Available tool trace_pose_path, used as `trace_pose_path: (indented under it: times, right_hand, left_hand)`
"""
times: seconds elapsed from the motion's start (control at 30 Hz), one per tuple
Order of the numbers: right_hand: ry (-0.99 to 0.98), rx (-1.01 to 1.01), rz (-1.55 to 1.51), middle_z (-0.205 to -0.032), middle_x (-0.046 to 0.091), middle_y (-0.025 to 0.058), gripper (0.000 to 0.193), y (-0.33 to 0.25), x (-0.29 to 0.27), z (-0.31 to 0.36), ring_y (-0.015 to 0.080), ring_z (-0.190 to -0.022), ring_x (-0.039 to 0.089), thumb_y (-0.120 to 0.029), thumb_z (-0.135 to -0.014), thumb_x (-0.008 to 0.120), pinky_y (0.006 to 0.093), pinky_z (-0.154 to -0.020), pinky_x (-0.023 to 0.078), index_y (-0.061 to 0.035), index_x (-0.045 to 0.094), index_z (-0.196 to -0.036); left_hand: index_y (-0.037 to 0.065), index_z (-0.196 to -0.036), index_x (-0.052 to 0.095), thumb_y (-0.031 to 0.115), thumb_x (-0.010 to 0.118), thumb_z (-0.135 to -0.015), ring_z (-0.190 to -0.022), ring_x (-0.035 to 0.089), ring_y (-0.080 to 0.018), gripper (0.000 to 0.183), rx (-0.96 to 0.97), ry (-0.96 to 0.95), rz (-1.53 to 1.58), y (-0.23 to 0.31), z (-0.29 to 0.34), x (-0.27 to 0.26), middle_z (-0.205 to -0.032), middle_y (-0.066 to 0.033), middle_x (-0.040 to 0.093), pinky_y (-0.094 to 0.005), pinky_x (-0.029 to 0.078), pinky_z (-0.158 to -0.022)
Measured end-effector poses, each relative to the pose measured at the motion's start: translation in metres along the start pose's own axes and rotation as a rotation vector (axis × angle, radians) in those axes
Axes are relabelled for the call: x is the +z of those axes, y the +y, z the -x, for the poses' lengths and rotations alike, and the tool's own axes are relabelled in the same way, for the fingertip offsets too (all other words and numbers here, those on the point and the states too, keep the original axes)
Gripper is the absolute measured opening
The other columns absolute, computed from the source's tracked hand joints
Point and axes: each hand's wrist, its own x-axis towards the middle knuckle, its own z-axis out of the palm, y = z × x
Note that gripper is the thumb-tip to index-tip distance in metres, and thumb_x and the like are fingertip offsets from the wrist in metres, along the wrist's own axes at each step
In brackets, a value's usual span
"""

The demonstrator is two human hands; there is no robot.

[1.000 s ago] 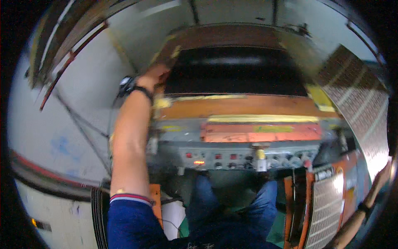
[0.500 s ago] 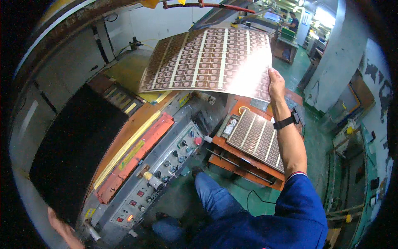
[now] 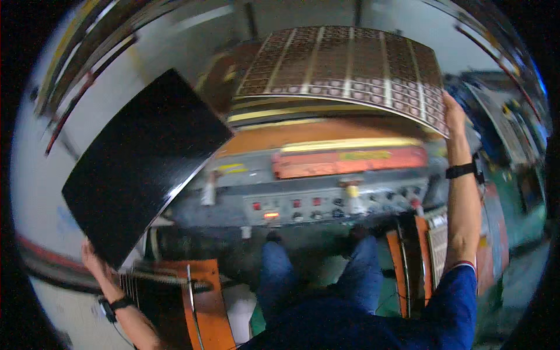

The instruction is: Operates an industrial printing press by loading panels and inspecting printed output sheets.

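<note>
My left hand point(image 3: 96, 261) grips the near-left corner of a glossy black sheet point(image 3: 143, 166), which is raised and slanted at the left. Its fingers are partly hidden by the sheet. On the other side, my right hand point(image 3: 454, 114) is closed on the right edge of a large brown printed sheet point(image 3: 344, 64), patterned with rows of small repeated blocks and pale stripes. This sheet is held up over the far part of a machine, its near edge bowed. The two sheets are apart, with the black sheet's right corner close to the printed one.
Before me is the machine's control panel point(image 3: 303, 205) with knobs and red switches, below a worn orange-red bar point(image 3: 350, 163). An orange rack point(image 3: 204, 280) stands at lower left. Beside my right forearm lies a stack of printed sheets point(image 3: 438, 248). Metal equipment point(image 3: 501, 116) fills the far right.
My view has swung left, so the machine now lies straight across. The black sheet shows more fully and my left wrist has come into view. Both sheets stay in my hands.
</note>
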Motion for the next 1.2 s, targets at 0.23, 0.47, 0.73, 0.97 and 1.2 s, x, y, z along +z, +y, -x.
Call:
trace_pose_path:
  times: [0.23,0.47,0.73,0.97,1.2]
  right_hand:
    - [-0.194,-0.367,0.688,-0.12,0.059,0.0189,0.032,0.098,0.016,-0.172,0.0215,-0.102,0.061,-0.015,-0.095,0.045,0.0337,-0.091,0.046,0.0045,0.057,-0.118]
    - [-0.28,-0.272,0.94,-0.115,0.062,0.0174,0.034,0.116,-0.014,-0.176,0.0217,-0.099,0.061,-0.019,-0.095,0.043,0.034,-0.088,0.047,0.0016,0.059,-0.116]
    - [-0.31,-0.291,1.029,-0.113,0.063,0.0165,0.035,0.116,-0.004,-0.192,0.0213,-0.097,0.061,-0.021,-0.095,0.042,0.0339,-0.087,0.047,0.0008,0.06,-0.116]
    - [-0.325,-0.299,1.094,-0.111,0.064,0.0158,0.036,0.114,-0.001,-0.198,0.021,-0.096,0.061,-0.023,-0.095,0.041,0.0338,-0.086,0.047,0.0001,0.06,-0.115]
    - [-0.341,-0.309,1.138,-0.109,0.065,0.0151,0.037,0.112,-0.003,-0.2,0.0207,-0.094,0.061,-0.024,-0.096,0.041,0.0337,-0.085,0.047,-0.0006,0.061,-0.115]
  left_hand:
    - [0.0,-0.109,0.059,0.015,0.053,-0.094,-0.093,0.06,-0.0179,0.022,-0.01,0.118,0.117,-0.014,-0.021,-0.043,-0.103,-0.0074,0.064,-0.0298,0.048,-0.082]
    - [0.001,-0.107,0.06,0.015,0.053,-0.094,-0.088,0.062,-0.0177,0.02,0.032,0.143,0.045,0.003,-0.026,-0.025,-0.1,-0.007,0.065,-0.0302,0.049,-0.08]
    - [0.0,-0.109,0.059,0.013,0.051,-0.095,-0.09,0.062,-0.0183,0.021,-0.055,0.094,0.098,0.015,-0.023,-0.013,-0.101,-0.0081,0.065,-0.0319,0.049,-0.081]
    - [-0.001,-0.111,0.057,0.013,0.05,-0.095,-0.093,0.061,-0.0203,0.023,-0.045,0.142,0.057,0.022,-0.019,-0.008,-0.104,-0.0099,0.064,-0.0333,0.049,-0.083]
    - [-0.001,-0.11,0.058,0.014,0.049,-0.095,-0.094,0.061,-0.0206,0.022,-0.053,0.112,0.077,0.018,-0.023,-0.014,-0.105,-0.0101,0.064,-0.0339,0.048,-0.084]
